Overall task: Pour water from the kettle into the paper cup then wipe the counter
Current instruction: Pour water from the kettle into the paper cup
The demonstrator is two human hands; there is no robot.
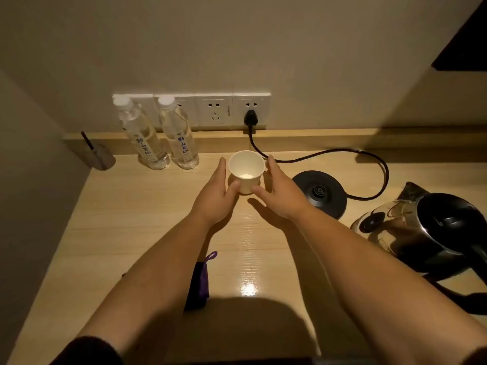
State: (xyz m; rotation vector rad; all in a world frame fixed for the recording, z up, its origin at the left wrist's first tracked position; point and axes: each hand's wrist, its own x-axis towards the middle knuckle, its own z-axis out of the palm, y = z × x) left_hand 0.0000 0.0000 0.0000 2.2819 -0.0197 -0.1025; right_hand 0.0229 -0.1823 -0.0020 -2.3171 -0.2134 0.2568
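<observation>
A white paper cup [246, 168] stands upright near the back of the wooden counter [137, 227]. My left hand [217, 192] cups its left side and my right hand [279, 192] its right side, thumbs touching the cup's lower wall. A steel kettle [419, 230] with a black lid and handle sits off its base at the right. A dark purple cloth [199, 284] with a loop lies near the front, partly hidden under my left forearm.
The black kettle base [320, 192] sits right of the cup, its cord [379, 164] running to a wall socket [250, 111]. Two water bottles [162, 135] stand at the back left. A small dark holder [101, 156] sits in the left corner.
</observation>
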